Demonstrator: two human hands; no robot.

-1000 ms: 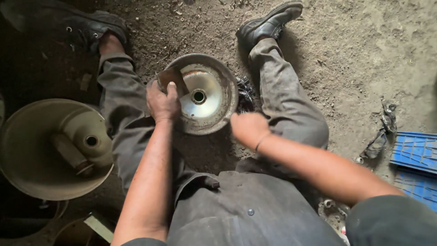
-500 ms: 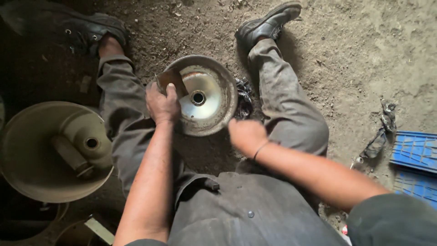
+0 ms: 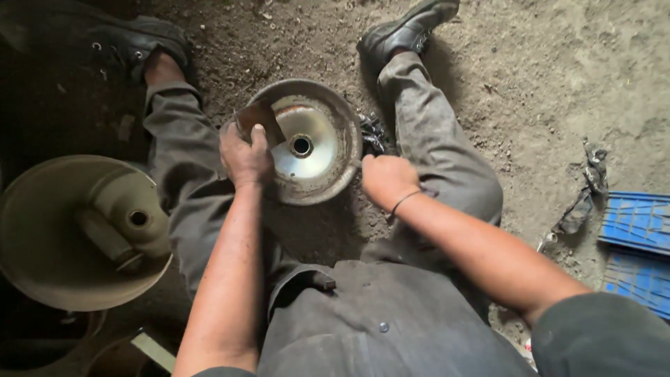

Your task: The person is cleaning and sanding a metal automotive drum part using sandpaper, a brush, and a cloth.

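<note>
I see the round metal dish (image 3: 307,146) lying on the dirt floor (image 3: 544,84) between the seated person's legs, its open side up, with a bright, worn centre around a small hub hole (image 3: 301,145) and a rusty ring nearer the rim. The left hand (image 3: 244,157) is clamped on a folded brownish abrasive sheet (image 3: 258,115), pressing it against the inner wall on the dish's left side. The right hand (image 3: 387,178) is curled shut on the dish's right rim, apparently bracing it (its fingertips are hidden, so I cannot tell how deep the grip goes). By my reading, the step in hand is rubbing the inner wall clean, with much of the rusty band not yet bright. The next move, I judge, calls for steady pressure from the left hand while the right keeps the dish from sliding in the loose dirt. A larger tan metal pan (image 3: 84,230) sits well apart at the left, and a blue plastic crate (image 3: 638,244) at the right edge.
</note>
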